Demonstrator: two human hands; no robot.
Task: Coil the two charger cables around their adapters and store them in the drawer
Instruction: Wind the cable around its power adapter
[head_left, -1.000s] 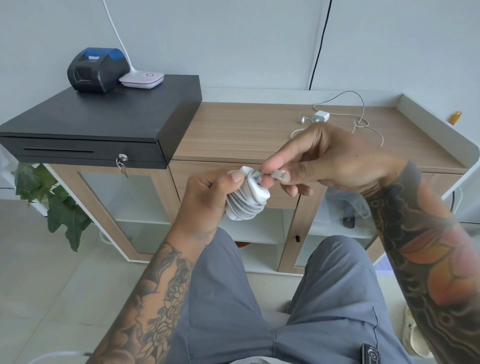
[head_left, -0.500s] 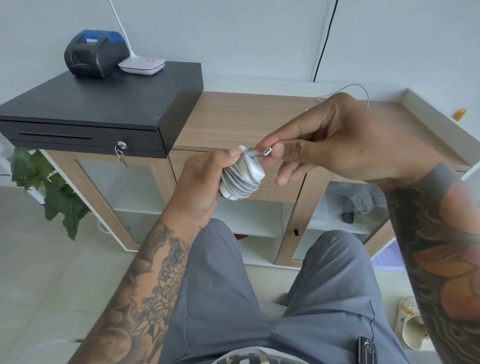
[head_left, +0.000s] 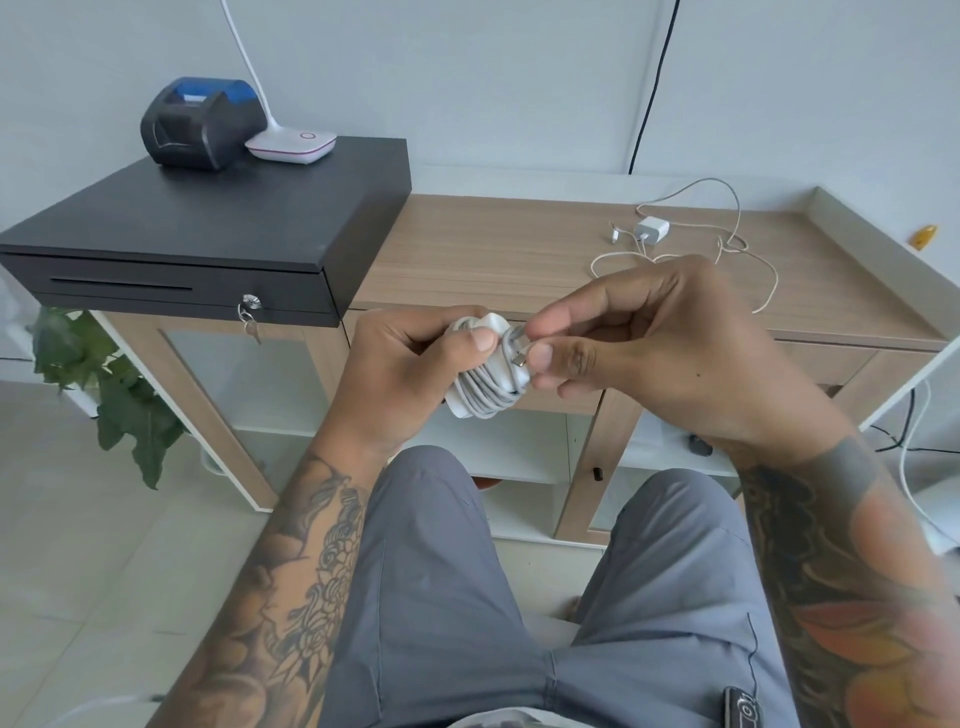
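The left hand (head_left: 410, 374) is closed around a white adapter (head_left: 485, 371) wound with its cable, its thumb pressed on the coils. The right hand (head_left: 644, 353) pinches the cable's plug end (head_left: 521, 353) against the bundle; the adapter's back is hidden in the palm. Beyond the hands, on the wooden cabinet top (head_left: 493, 260), the second charger (head_left: 652, 229) lies uncoiled, its loose cable (head_left: 737, 244) partly hidden behind the right hand.

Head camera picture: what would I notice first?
First, two hands in the middle: the left hand holds a white charger wrapped in its cable, and the right hand pinches the plug end. Behind, a second charger lies loose on the wooden counter. A black cash drawer sits left.
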